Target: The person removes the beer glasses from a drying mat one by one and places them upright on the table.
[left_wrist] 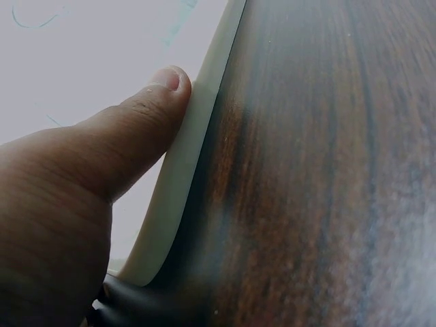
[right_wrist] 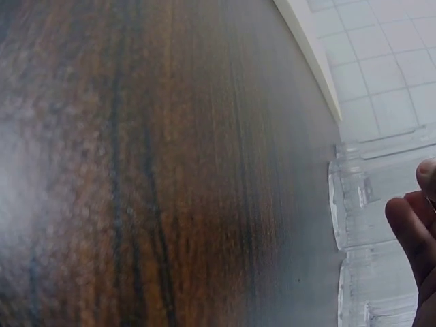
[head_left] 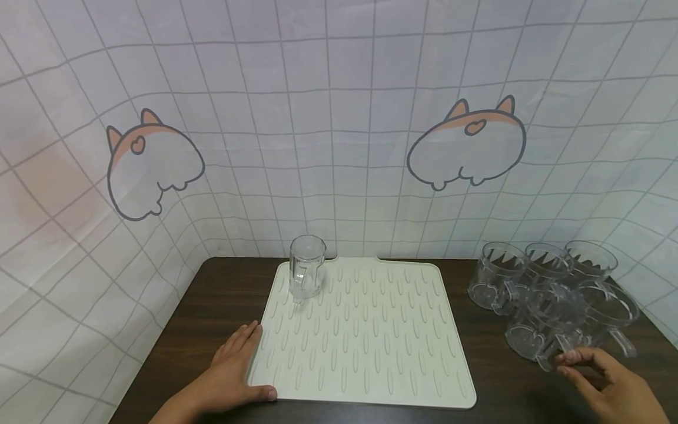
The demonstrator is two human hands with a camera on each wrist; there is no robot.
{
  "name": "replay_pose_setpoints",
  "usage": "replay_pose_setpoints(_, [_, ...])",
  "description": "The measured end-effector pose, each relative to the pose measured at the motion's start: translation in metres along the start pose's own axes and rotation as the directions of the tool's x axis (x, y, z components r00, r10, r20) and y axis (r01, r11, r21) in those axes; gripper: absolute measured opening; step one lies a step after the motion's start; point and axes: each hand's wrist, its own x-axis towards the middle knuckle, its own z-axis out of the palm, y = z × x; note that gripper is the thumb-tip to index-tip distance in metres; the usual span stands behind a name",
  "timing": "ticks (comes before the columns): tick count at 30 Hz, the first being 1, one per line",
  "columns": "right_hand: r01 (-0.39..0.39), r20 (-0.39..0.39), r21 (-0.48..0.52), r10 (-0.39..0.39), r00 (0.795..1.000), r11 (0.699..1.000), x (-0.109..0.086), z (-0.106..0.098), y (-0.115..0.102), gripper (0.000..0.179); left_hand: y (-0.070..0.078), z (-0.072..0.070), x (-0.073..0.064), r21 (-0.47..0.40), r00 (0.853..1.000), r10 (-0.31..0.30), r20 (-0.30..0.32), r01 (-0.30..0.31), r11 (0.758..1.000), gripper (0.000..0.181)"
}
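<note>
A pale drying mat (head_left: 365, 341) with raised oval ridges lies on the dark table. On its far left corner stands a clear glass mug (head_left: 307, 268), upright. My left hand (head_left: 228, 368) rests along the mat's left edge, its thumb (left_wrist: 160, 95) on the near corner. At the right, several clear glass mugs stand close together. My right hand (head_left: 614, 380) is at the handle of the front glass mug (head_left: 535, 330), thumb and index finger bent with a small gap between their tips. Whether they touch the handle is unclear.
The other glass mugs (head_left: 495, 277) are grouped tightly at the table's right side, overlapping in view. A white grid-patterned cloth (head_left: 349, 176) hangs behind and along both sides. Dark wood table (head_left: 212, 312) shows on both sides of the mat.
</note>
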Motion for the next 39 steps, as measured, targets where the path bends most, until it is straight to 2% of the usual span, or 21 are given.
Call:
replay_pose_setpoints(5, [-0.011,-0.023,-0.021,0.011,1.0,1.0,0.001,-0.001,-0.001,0.035,0.001,0.0,-0.001,-0.004,1.0,0.001,-0.005,-0.001,1.0,0.136])
replay_pose_setpoints(10, [-0.09,-0.051,-0.036,0.088,0.995,0.995,-0.001,-0.008,-0.002,0.037,0.001,0.0,-0.001,-0.005,1.0,-0.006,0.002,0.007,1.0,0.137])
replay_pose_setpoints(13, [-0.128,-0.088,-0.022,0.126,0.988,0.992,-0.004,-0.013,-0.007,0.031,0.001,0.0,-0.001,-0.001,1.0,-0.005,0.002,0.005,1.0,0.137])
replay_pose_setpoints(15, [-0.127,-0.115,-0.015,0.125,0.985,0.992,-0.006,-0.014,-0.011,0.025,0.001,0.001,-0.001,-0.002,1.0,-0.004,0.0,0.004,1.0,0.136])
replay_pose_setpoints(18, [-0.096,-0.134,-0.006,0.094,0.986,0.995,-0.006,-0.016,-0.018,0.017,0.001,0.001,-0.001,-0.002,1.0,-0.002,-0.002,0.002,1.0,0.136])
replay_pose_setpoints(24, [0.012,-0.088,0.017,-0.01,0.996,1.0,-0.004,-0.013,-0.033,0.014,0.001,0.001,-0.001,-0.01,1.0,-0.002,-0.002,0.002,1.0,0.136])
replay_pose_setpoints(33, [0.064,-0.022,0.097,-0.062,0.998,0.993,0.001,-0.008,-0.058,0.017,0.001,0.001,-0.001,-0.012,1.0,0.001,-0.003,-0.001,1.0,0.135])
replay_pose_setpoints(36, [0.136,-0.012,0.142,-0.136,0.991,0.981,0.004,-0.003,-0.065,0.025,0.001,0.001,-0.001,-0.011,1.0,0.004,-0.005,-0.004,1.0,0.135])
replay_pose_setpoints(39, [0.232,-0.012,0.183,-0.234,0.972,0.955,0.01,0.003,-0.074,0.034,0.0,0.001,-0.001,-0.01,1.0,0.007,-0.009,-0.007,1.0,0.135])
